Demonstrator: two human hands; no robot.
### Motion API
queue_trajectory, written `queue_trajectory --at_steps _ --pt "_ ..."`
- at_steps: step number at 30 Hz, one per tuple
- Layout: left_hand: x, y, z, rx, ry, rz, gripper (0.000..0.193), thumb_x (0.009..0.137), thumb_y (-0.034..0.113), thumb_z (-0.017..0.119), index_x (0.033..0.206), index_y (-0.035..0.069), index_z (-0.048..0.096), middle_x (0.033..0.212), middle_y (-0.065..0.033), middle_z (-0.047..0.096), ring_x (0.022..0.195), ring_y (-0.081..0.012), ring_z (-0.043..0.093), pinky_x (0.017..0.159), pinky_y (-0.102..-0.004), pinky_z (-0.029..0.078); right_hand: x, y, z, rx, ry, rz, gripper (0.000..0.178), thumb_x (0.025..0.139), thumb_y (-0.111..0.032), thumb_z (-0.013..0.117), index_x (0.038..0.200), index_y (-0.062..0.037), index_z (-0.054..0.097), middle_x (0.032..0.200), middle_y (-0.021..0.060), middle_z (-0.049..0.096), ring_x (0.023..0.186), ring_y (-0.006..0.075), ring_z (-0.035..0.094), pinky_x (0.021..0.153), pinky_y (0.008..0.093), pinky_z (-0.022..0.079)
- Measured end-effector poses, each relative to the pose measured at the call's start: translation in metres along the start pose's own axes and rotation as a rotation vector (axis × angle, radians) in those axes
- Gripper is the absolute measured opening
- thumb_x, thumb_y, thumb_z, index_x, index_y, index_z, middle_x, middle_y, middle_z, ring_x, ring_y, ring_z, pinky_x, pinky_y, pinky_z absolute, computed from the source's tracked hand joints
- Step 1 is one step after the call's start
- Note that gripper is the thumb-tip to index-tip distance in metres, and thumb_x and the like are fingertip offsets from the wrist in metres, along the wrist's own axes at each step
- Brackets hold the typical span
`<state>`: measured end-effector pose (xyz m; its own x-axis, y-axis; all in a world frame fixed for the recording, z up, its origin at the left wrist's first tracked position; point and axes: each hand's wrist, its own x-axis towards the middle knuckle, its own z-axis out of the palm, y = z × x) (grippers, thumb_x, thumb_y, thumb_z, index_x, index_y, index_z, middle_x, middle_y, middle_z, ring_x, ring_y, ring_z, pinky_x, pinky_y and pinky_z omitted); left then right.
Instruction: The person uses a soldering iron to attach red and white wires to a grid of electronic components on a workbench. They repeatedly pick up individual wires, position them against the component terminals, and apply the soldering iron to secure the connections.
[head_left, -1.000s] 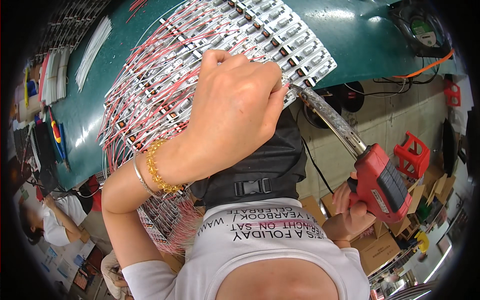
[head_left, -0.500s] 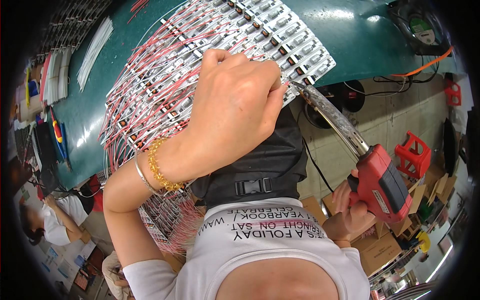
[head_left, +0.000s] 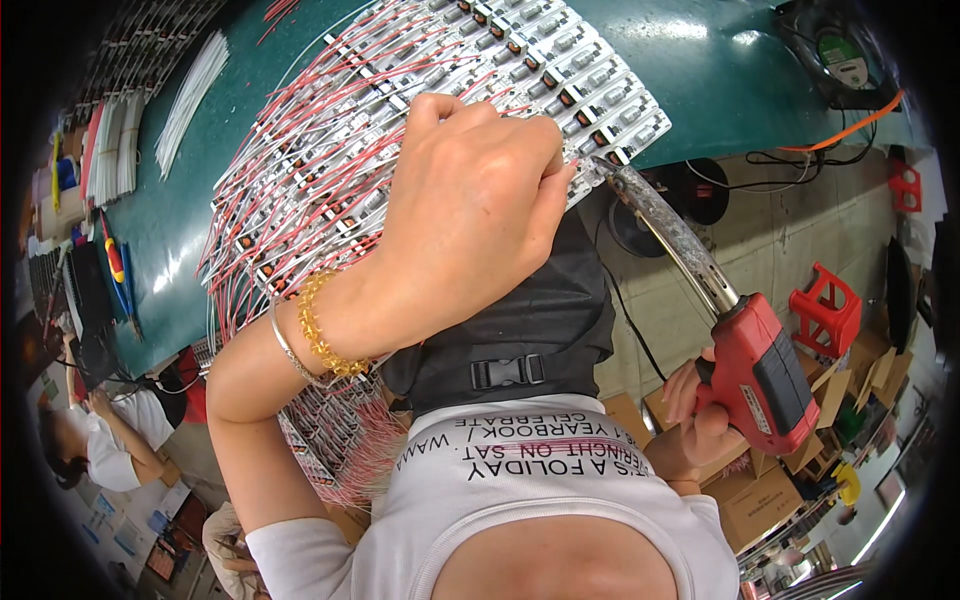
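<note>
A block of white circuit boards (head_left: 625,110) in rows, with many red and white wires (head_left: 300,185) fanning out leftward, lies at the table's near edge. My left hand (head_left: 480,200) is over the boards, thumb and fingers pinched together. A short bit of red wire (head_left: 573,164) shows at the fingertips; the rest is hidden by the hand. In my right hand (head_left: 695,410) is a red and black soldering gun (head_left: 765,375), gripped by its handle. Its long metal barrel (head_left: 672,228) points up and left, with the tip close to the boards' right edge and my left fingertips.
White cable ties or tubes (head_left: 192,105) and a red-yellow screwdriver (head_left: 112,255) lie at left on the green table (head_left: 180,230). A small fan (head_left: 838,55) stands at far right. A red stool (head_left: 828,310) and cardboard boxes (head_left: 765,505) are below. Another person (head_left: 120,440) sits at left.
The soldering gun's tip has shifted slightly right and up at the boards' edge. My left hand stays nearly in place. At far left, the other person's arm has moved.
</note>
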<state>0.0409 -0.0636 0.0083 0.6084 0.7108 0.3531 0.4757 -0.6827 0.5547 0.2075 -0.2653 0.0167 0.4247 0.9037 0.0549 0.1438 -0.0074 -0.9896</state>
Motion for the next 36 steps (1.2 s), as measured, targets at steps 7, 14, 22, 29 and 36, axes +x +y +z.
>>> queue_trajectory --at_steps 7,14,22,29,36 --pt "0.001 0.001 0.000 0.002 -0.003 0.001 0.021 0.075 0.009 0.069 0.061 0.006 0.053 0.053 -0.0013 0.048 0.053 -0.0186 0.046 0.064 -0.0317 0.033 -0.003 0.001 -0.001 0.029 0.075 0.041 0.080 0.080 -0.059 0.056 0.116 0.0108 0.041 0.046 -0.0015 0.042 0.034 0.0095 0.040 0.039 0.0226 0.037" --pt "0.001 0.001 -0.005 -0.033 0.023 -0.021 0.014 0.073 0.008 0.069 0.068 0.006 0.056 0.071 -0.0033 0.055 0.068 -0.0204 0.051 0.068 -0.0327 0.034 -0.008 0.011 -0.011 0.153 0.078 0.040 0.081 0.082 -0.060 0.053 0.120 0.0098 0.039 0.045 -0.0020 0.042 0.035 0.0103 0.041 0.041 0.0239 0.038" --pt "-0.001 0.006 -0.001 0.007 -0.046 0.048 0.013 0.070 0.008 0.071 0.071 0.008 0.058 0.078 -0.0022 0.057 0.078 -0.0215 0.052 0.074 -0.0330 0.034 -0.011 0.015 -0.018 0.149 -0.027 0.046 0.075 0.083 -0.058 0.054 0.113 0.0098 0.040 0.047 -0.0009 0.043 0.037 0.0105 0.042 0.042 0.0240 0.038" --pt "-0.002 0.005 0.001 0.019 -0.041 0.047 0.014 0.069 0.007 0.071 0.070 0.008 0.057 0.077 -0.0022 0.057 0.076 -0.0215 0.051 0.073 -0.0335 0.033 -0.009 0.016 -0.017 0.068 -0.087 0.088 0.074 0.081 -0.059 0.054 0.107 0.0093 0.042 0.048 0.0000 0.042 0.037 0.0109 0.042 0.041 0.0251 0.039" --pt "-0.003 0.001 0.004 0.004 -0.016 0.064 0.014 0.068 0.007 0.071 0.070 0.008 0.057 0.075 -0.0021 0.056 0.076 -0.0214 0.051 0.073 -0.0336 0.033 -0.010 0.018 -0.010 0.049 -0.011 -0.011 0.074 0.081 -0.058 0.055 0.108 0.0103 0.044 0.048 -0.0007 0.042 0.037 0.0107 0.041 0.040 0.0256 0.039"
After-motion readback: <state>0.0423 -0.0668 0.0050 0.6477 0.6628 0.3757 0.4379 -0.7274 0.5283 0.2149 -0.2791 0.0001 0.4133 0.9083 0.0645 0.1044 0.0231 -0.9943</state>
